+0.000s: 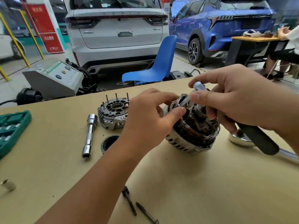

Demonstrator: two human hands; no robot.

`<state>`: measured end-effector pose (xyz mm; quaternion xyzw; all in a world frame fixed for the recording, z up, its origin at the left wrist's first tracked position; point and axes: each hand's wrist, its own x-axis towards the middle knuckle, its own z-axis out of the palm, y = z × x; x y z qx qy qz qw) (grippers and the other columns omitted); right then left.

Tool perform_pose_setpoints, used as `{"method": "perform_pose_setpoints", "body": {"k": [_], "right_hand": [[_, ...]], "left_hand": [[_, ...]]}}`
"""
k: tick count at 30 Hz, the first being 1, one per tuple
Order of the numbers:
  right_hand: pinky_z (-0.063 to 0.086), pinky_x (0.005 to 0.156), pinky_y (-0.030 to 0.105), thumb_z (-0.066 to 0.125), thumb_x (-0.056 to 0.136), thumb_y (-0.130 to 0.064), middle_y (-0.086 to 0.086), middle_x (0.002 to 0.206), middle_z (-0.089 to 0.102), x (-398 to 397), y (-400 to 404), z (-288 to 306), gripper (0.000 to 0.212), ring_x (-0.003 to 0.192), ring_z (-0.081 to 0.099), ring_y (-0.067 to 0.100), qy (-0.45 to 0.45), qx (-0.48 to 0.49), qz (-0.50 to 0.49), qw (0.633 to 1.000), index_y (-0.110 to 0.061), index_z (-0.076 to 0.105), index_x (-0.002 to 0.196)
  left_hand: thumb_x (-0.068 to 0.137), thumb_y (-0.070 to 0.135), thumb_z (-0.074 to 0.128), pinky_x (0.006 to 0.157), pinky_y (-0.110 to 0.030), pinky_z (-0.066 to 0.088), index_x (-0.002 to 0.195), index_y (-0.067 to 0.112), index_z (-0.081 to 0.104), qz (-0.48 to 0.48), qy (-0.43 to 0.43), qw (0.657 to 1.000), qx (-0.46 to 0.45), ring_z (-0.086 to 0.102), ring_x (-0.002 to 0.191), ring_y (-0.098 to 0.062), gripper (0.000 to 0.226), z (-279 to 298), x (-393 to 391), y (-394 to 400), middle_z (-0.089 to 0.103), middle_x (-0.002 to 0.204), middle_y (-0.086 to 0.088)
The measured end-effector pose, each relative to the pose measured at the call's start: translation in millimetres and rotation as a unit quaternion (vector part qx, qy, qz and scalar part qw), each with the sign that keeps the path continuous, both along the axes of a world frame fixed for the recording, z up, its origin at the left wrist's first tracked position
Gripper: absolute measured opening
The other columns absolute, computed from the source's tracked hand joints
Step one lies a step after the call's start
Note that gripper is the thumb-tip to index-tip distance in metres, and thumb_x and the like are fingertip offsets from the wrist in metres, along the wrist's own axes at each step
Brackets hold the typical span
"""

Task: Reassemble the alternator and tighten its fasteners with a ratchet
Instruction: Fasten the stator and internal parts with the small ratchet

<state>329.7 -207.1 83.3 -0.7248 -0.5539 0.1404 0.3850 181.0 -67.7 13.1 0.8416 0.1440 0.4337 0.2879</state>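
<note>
The alternator body, with copper windings showing and a ribbed silver housing, stands on the wooden table right of centre. My left hand grips its top left edge, thumb and fingers pinching near a silver part there. My right hand holds a ratchet over the alternator's top; its silver socket sticks up between my fingers and its black handle slants down to the right. The alternator's centre is partly hidden by both hands. The rear cover, with several upright studs, lies apart to the left.
Left of the cover lies a chrome extension bar, with a black ring beside it. Two long bolts lie near the front edge. A green socket case sits far left, a loose socket below it, a chrome bowl at right.
</note>
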Motion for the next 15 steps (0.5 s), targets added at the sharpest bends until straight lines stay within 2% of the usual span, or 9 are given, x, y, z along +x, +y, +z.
{"method": "perform_pose_setpoints", "body": {"k": [4, 7, 9, 11, 13, 15], "right_hand": [[0.048, 0.038, 0.031, 0.069, 0.093, -0.025, 0.009, 0.058, 0.066, -3, -2, 2, 0.023, 0.032, 0.055, 0.026, -0.010, -0.013, 0.028, 0.999, -0.033, 0.066, 0.115], [0.051, 0.043, 0.028, 0.073, 0.091, -0.019, -0.003, 0.062, 0.068, -3, -7, 5, 0.056, 0.039, 0.060, 0.019, -0.073, -0.039, 0.038, 0.996, -0.044, 0.055, 0.137], [0.052, 0.055, 0.025, 0.074, 0.090, -0.018, -0.023, 0.070, 0.066, -7, -9, 8, 0.064, 0.050, 0.063, 0.006, -0.164, -0.045, 0.027, 0.985, -0.055, 0.051, 0.137], [0.048, 0.063, 0.025, 0.074, 0.088, -0.020, -0.037, 0.084, 0.060, -16, -8, 12, 0.065, 0.067, 0.062, -0.006, -0.232, -0.030, 0.006, 0.972, -0.061, 0.052, 0.133], [0.052, 0.069, 0.028, 0.071, 0.086, -0.029, -0.025, 0.085, 0.063, -26, -9, 12, 0.058, 0.070, 0.062, -0.005, -0.232, -0.029, -0.018, 0.972, -0.061, 0.052, 0.131], [0.058, 0.069, 0.035, 0.060, 0.080, -0.046, -0.013, 0.082, 0.065, -35, -11, 10, 0.050, 0.061, 0.062, 0.000, -0.238, -0.043, -0.039, 0.970, -0.043, 0.058, 0.130]], "left_hand": [[0.088, 0.026, 0.082, 0.062, -0.039, 0.050, 0.089, 0.016, 0.081, -0.036, 0.043, 0.996, 0.075, 0.060, 0.067, -0.014, 0.010, 17, 13, 1, 0.068, 0.073, 0.003], [0.088, 0.017, 0.081, 0.061, -0.028, 0.050, 0.092, 0.014, 0.079, -0.087, 0.064, 0.993, 0.041, 0.062, 0.067, -0.011, 0.005, 20, 7, 9, 0.069, 0.074, 0.006], [0.088, 0.012, 0.080, 0.061, -0.018, 0.045, 0.095, 0.013, 0.078, -0.112, 0.067, 0.991, 0.025, 0.061, 0.065, -0.008, 0.008, 20, 1, 10, 0.068, 0.072, 0.009], [0.088, 0.009, 0.079, 0.060, -0.018, 0.044, 0.099, 0.015, 0.075, -0.128, 0.065, 0.989, 0.023, 0.059, 0.061, -0.008, 0.013, 20, -2, 10, 0.065, 0.070, 0.012], [0.087, 0.011, 0.080, 0.057, -0.029, 0.047, 0.094, 0.016, 0.074, -0.124, 0.052, 0.990, 0.042, 0.059, 0.060, -0.013, 0.010, 20, -2, 10, 0.066, 0.069, 0.009], [0.086, 0.014, 0.080, 0.058, -0.035, 0.052, 0.091, 0.013, 0.077, -0.115, 0.040, 0.991, 0.054, 0.064, 0.063, -0.016, 0.006, 20, -2, 10, 0.070, 0.073, 0.004]]}}
